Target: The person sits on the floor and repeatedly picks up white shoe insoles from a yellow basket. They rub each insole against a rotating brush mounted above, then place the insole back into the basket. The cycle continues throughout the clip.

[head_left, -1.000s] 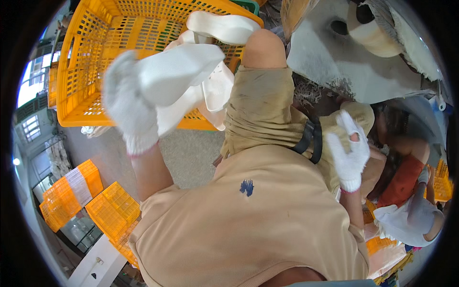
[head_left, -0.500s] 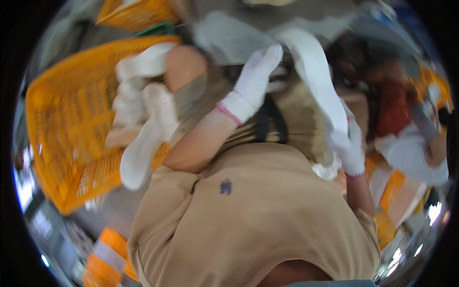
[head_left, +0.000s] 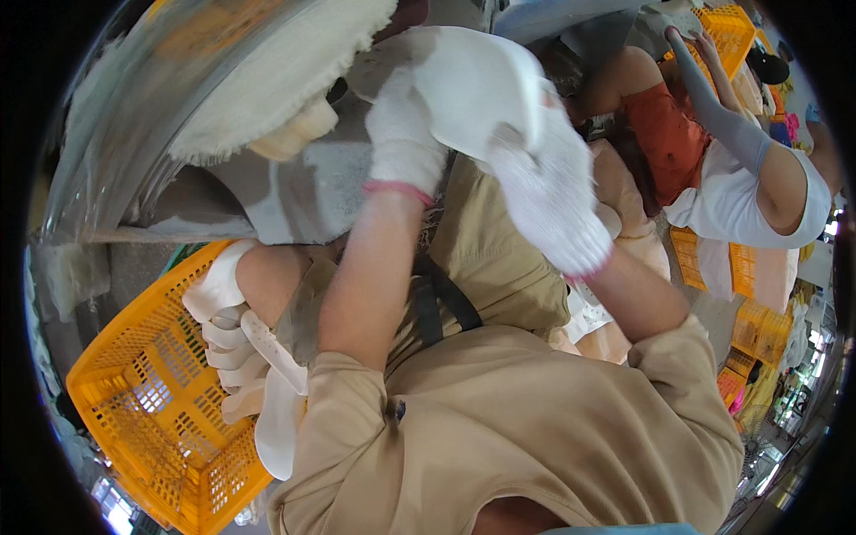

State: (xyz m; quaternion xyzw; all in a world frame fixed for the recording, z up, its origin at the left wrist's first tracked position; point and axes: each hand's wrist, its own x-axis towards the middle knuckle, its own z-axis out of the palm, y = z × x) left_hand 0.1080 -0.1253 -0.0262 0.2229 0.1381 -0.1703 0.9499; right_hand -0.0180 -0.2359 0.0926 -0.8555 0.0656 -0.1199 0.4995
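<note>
A white shoe sole [head_left: 473,76] is held out in front of me at the top middle. My left hand [head_left: 406,134], in a white knitted glove with a pink cuff, is closed on its left part; some of the fingers are hidden behind it. My right hand [head_left: 548,192], gloved alike, grips the right end with the fingers curled at the edge. Left of the sole is a large fluffy white buffing wheel [head_left: 267,94] with a pale hub; the sole's far left end comes close to it. Whether they touch I cannot tell.
A yellow plastic crate [head_left: 107,374] stands at my left, with several white soles [head_left: 236,357] along its right side by my knee. A grey metal housing [head_left: 303,196] sits under the wheel. On the right sits another person in a white shirt [head_left: 749,192], near more yellow crates [head_left: 758,330].
My left hand has taken hold of the sole, which my right hand alone held before. The view has swung left, bringing the buffing wheel into sight.
</note>
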